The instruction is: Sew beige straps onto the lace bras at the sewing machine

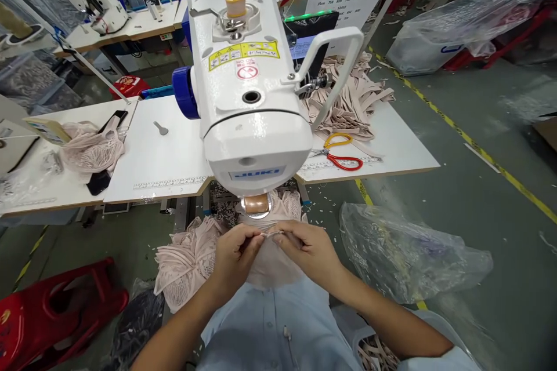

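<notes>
In front of the sewing machine (pixel 256 139), both my hands pinch the edge of a pale pink fabric piece (pixel 272 264), which hangs down over my lap. My left hand (pixel 235 255) grips the edge from the left, thumb against fingers. From the other side my right hand (pixel 307 249) pinches it a short way off, with a narrow strip of edge showing between the fingertips. Just above them is the machine's stitching end with a copper-coloured cylinder (pixel 256 204). A heap of pale pink lace garments (pixel 191 255) lies left of my left hand.
Orange-and-red-handled scissors (pixel 343 159) and a pile of beige straps (pixel 348 98) lie on the white table (pixel 400 145). Left on the tabletop are a small grey tool (pixel 161 128) and a lace bra (pixel 93 148). A red stool (pixel 61 313) and a clear plastic bag (pixel 413 255) flank me.
</notes>
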Demonstrator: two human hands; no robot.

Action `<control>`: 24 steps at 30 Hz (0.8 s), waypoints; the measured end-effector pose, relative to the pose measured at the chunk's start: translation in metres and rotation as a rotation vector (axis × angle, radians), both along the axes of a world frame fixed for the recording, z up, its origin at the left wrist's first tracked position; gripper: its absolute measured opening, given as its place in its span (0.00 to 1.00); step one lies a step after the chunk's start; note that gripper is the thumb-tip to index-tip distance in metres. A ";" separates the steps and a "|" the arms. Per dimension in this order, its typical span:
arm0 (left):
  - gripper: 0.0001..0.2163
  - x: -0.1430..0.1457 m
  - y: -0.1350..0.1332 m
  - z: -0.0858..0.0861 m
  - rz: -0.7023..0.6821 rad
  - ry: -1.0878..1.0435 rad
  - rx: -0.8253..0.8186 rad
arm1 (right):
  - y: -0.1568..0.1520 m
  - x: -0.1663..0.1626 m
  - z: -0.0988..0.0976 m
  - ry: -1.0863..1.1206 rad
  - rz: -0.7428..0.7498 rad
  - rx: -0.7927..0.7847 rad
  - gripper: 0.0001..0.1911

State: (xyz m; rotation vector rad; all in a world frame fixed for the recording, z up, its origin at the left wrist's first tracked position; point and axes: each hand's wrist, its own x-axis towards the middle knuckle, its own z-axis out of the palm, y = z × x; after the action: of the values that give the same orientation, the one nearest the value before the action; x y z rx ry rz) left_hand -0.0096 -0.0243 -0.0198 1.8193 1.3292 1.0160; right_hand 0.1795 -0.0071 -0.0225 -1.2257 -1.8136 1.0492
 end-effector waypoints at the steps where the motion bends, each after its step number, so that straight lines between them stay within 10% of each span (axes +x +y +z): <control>1: 0.06 0.000 0.000 0.003 -0.003 0.027 0.032 | 0.003 0.002 0.003 -0.035 -0.008 0.036 0.09; 8: 0.05 -0.002 0.007 0.020 -0.161 0.078 0.297 | 0.023 0.012 0.020 -0.101 0.166 0.033 0.10; 16: 0.02 -0.006 0.010 0.021 -0.178 0.157 0.254 | 0.029 0.017 0.028 -0.003 0.343 -0.213 0.09; 24: 0.02 -0.008 0.013 0.023 -0.246 0.147 0.181 | 0.028 0.018 0.032 -0.212 0.455 -0.046 0.09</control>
State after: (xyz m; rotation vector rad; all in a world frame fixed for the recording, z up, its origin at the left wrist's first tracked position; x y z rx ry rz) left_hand -0.0173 -0.0114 0.0028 2.1685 1.0894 0.9087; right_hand 0.1977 0.0211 0.0095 -1.0012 -2.3158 1.2464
